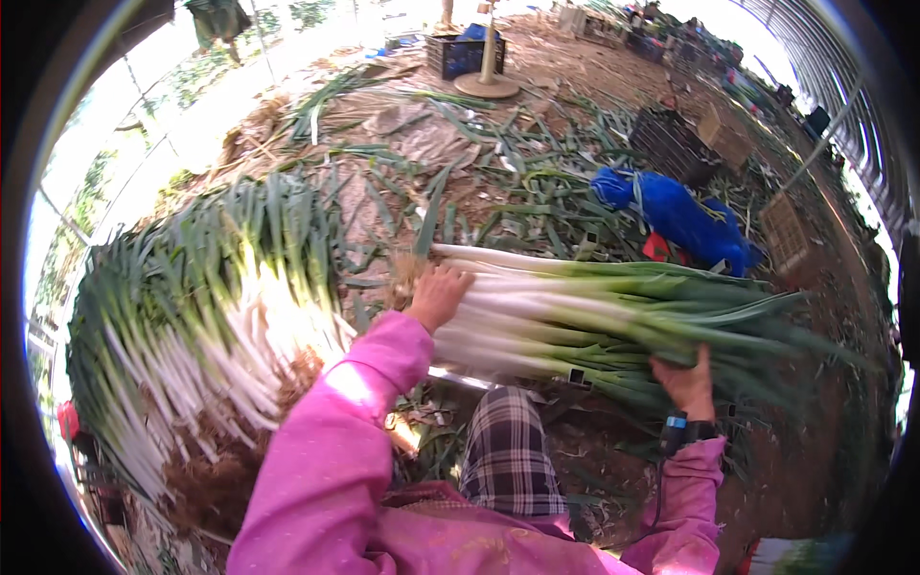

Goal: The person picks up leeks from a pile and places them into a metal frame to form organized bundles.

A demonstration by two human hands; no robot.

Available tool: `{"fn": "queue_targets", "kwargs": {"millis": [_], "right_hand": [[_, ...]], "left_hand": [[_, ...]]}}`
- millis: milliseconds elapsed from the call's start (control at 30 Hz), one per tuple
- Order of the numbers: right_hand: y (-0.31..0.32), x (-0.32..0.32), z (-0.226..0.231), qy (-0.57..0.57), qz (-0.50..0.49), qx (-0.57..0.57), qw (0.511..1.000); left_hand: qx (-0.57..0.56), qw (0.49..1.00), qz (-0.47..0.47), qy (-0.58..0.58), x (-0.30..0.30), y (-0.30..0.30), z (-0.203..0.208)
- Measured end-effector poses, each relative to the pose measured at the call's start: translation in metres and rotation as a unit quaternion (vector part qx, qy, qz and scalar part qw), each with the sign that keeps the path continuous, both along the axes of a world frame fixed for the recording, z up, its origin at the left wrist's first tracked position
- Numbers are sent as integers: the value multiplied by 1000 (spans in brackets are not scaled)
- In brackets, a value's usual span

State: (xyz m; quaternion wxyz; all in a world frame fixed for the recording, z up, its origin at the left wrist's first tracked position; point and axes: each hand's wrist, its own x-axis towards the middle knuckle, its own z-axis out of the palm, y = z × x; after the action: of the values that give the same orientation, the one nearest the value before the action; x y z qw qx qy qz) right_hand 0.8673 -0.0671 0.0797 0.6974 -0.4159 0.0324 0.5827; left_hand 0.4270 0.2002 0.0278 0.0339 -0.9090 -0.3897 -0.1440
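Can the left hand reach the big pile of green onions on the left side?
Probably yes. The left hand rests on the root end of the bunch of green onions, and the pile lies close beside that arm with nothing between them.

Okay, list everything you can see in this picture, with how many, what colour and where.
Leek bundle: one, white stalks and green tops, across the lap at centre right.
Leek pile: one large heap, white and green with brown roots, on the ground at left.
Loose leaves: many, green, scattered over the dirt ahead.
Blue bag: one, blue, on the ground at upper right.
Crates: several, dark and tan, upper right; one more dark crate at top centre.
Post base: one, tan, top centre.
Left hand: one, pink sleeve, on the bundle's white root end.
Right hand: one, pink sleeve and wristband, gripping the bundle's green part.
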Motion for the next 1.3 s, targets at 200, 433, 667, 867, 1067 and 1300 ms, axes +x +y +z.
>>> {"fn": "queue_targets", "kwargs": {"millis": [200, 433, 667, 867, 1067, 1300], "right_hand": [[-29, 3, 26, -357, 202, -308, 858], [59, -43, 69, -814, 168, -283, 478], [127, -45, -7, -953, 179, -7, 242], [98, -68, -11, -879, 287, -69, 375], [78, -70, -22, -927, 193, -34, 320], [82, -43, -12, -904, 215, -31, 368]], "left_hand": [[-152, 975, 125, 107, 22, 4, -49], [-138, 977, 144, 71, -4, 8, -66], [-280, 948, 151, 23, -20, 70, -6], [-221, 928, 291, 68, -17, 84, -47], [-22, 920, 320, -228, -49, 152, 53], [-191, 974, 107, -51, 42, 135, 127]]}}
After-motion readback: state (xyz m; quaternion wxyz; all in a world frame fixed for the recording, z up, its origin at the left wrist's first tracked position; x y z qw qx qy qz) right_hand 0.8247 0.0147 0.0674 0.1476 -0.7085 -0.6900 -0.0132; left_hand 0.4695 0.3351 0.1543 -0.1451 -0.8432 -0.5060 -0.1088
